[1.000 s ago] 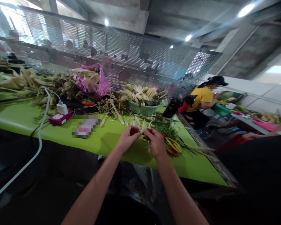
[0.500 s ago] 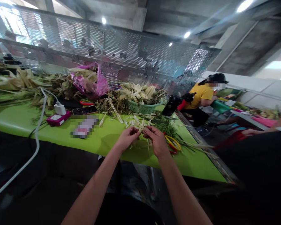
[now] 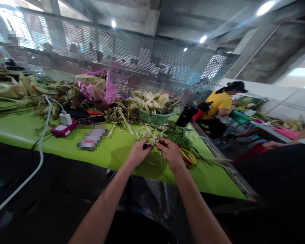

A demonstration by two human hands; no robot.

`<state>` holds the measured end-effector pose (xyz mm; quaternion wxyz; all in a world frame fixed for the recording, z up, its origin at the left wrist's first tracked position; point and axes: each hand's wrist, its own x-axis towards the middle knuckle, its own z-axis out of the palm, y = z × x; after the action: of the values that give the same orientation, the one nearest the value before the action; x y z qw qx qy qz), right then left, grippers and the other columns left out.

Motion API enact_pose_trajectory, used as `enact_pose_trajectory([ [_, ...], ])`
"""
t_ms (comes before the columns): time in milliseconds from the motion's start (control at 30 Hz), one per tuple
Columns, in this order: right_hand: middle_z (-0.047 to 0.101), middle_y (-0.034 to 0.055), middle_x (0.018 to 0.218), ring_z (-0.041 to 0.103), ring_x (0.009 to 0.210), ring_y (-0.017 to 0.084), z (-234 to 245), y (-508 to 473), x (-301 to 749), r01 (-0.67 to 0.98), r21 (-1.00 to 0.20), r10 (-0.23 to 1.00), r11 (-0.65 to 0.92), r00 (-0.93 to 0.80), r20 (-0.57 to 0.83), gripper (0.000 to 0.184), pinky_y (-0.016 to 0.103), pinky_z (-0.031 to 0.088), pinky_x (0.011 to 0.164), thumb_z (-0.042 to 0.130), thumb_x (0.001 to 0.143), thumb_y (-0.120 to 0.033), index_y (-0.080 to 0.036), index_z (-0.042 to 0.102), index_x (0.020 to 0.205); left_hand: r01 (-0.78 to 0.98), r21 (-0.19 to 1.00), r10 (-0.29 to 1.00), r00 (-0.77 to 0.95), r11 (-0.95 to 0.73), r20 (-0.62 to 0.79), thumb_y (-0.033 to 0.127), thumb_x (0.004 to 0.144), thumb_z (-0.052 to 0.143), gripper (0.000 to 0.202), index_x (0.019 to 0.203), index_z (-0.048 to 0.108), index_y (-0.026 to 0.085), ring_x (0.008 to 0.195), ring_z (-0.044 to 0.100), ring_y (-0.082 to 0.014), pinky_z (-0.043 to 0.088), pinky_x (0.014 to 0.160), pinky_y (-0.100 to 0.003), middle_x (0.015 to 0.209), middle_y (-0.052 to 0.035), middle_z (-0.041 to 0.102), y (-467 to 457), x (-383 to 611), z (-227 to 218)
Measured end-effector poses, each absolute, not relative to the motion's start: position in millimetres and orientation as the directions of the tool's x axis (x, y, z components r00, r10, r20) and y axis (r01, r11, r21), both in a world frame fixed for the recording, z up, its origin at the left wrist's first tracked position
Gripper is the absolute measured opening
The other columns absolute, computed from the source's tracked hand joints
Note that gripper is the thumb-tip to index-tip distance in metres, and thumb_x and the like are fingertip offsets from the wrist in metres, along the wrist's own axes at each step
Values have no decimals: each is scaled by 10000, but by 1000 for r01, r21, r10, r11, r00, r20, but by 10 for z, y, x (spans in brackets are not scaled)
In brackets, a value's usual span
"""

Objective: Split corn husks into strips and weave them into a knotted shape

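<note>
Both hands meet over the bright green table. My left hand and my right hand are closed, pinching a small bundle of pale dried husk strips between their fingertips. Loose husk pieces lie just beyond the hands. Red and yellow scissors lie to the right of my right hand, next to a pile of green stems.
A green basket of husks and a pink bag stand at the back. A pink device with a white charger and a phone lie at left. A person in yellow sits at right; another person's hand rests nearby.
My hands have stayed together on the husk bundle, with only small finger movements. The view shifted slightly.
</note>
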<state>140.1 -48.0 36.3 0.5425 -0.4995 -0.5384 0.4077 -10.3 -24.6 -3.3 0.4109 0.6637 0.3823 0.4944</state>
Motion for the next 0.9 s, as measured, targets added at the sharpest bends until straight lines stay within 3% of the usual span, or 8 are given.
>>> enact_pose_trajectory([
  [133, 674, 14, 850, 575, 702, 130, 343, -493, 1396, -23, -996, 993, 83, 91, 80, 369, 267, 452, 689, 790, 596, -368, -194, 685, 904, -178, 946, 925, 224, -269, 306, 330, 748, 621, 230, 868, 583, 138, 726, 533, -131, 404, 697, -245, 791, -18, 610, -220, -86, -43],
  [300, 626, -12, 693, 540, 607, 119, 339, -464, 1407, 28, -997, 995, 70, 69, 72, 312, 254, 421, 602, 789, 602, -389, -179, 674, 802, -320, 935, 939, 249, -150, 236, 364, 687, 688, 300, 848, 590, 131, 737, 544, -129, 410, 723, -249, 787, -21, 616, -244, -112, 2],
  [467, 625, -4, 702, 537, 632, 125, 371, -424, 1433, 108, -985, 985, 138, 86, 147, 290, 268, 420, 642, 775, 620, -393, -174, 680, 785, -321, 944, 949, 266, -80, 171, 350, 673, 680, 267, 798, 595, 130, 681, 507, -109, 386, 667, -232, 716, 4, 577, -243, -126, 14],
  [733, 618, 10, 677, 536, 639, 144, 369, -438, 1360, 191, -963, 964, 191, 149, 221, 316, 288, 443, 655, 759, 607, -431, -167, 670, 756, -109, 968, 963, 129, -225, 238, 263, 694, 623, 134, 728, 549, 157, 643, 486, -107, 376, 650, -236, 657, 28, 542, -206, -115, -45],
  [900, 612, 9, 698, 519, 613, 131, 410, -370, 1357, 137, -977, 970, 165, 159, 186, 303, 270, 431, 603, 764, 616, -417, -173, 665, 765, -211, 961, 961, 172, -179, 217, 327, 727, 622, 222, 839, 570, 142, 678, 514, -115, 406, 676, -244, 733, -5, 580, -256, -118, 34],
])
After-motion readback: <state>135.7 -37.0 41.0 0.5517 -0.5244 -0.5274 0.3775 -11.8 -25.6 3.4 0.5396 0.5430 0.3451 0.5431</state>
